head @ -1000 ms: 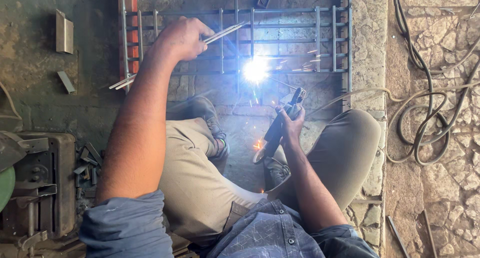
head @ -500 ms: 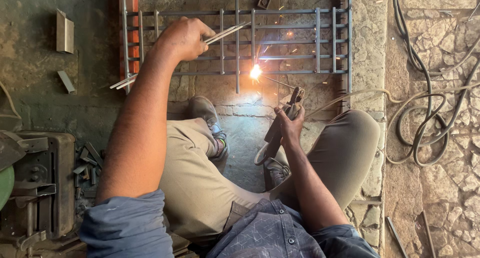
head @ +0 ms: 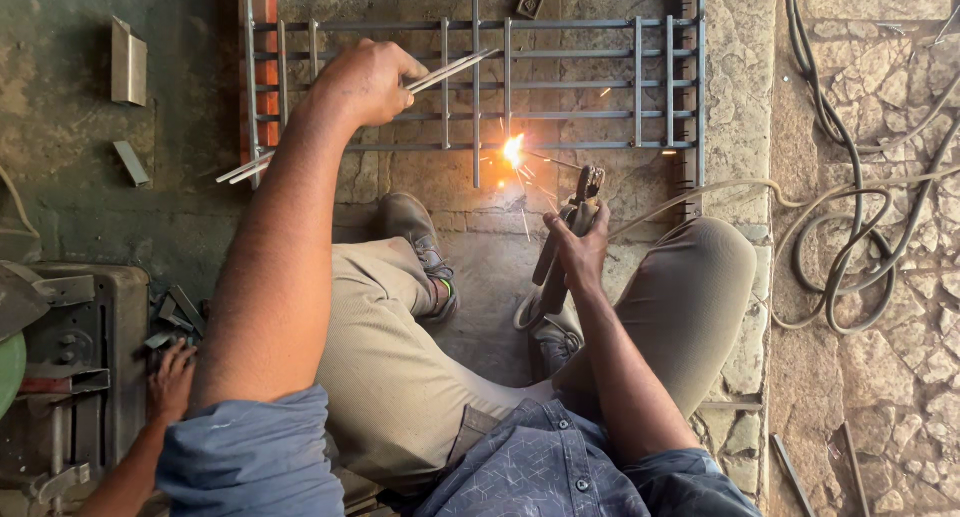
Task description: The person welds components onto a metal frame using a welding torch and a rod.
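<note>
My left hand (head: 365, 80) is up over the metal grate (head: 480, 85) that lies on the floor. Its grip is closed tight around a few thin rods (head: 440, 74). The rods stick out both ways from my fist, one end over the bars, the other end down past the red bar (head: 264, 72) at the left side of the grate.

My right hand (head: 578, 249) is lower, between my knees. Its grip is wrapped around the welding holder (head: 572, 227). A thin stick runs from the holder to the grate, and a bright spark (head: 513, 150) glows where it meets the bottom bar.

My shoe (head: 415, 235) sits just below the grate, near the spark. A cable (head: 850, 237) lies in loops on the stone floor to the right. On the left are small metal pieces (head: 128, 62) and a dark machine (head: 70, 357). Another person's hand (head: 172, 379) rests beside that machine, behind my left arm.
</note>
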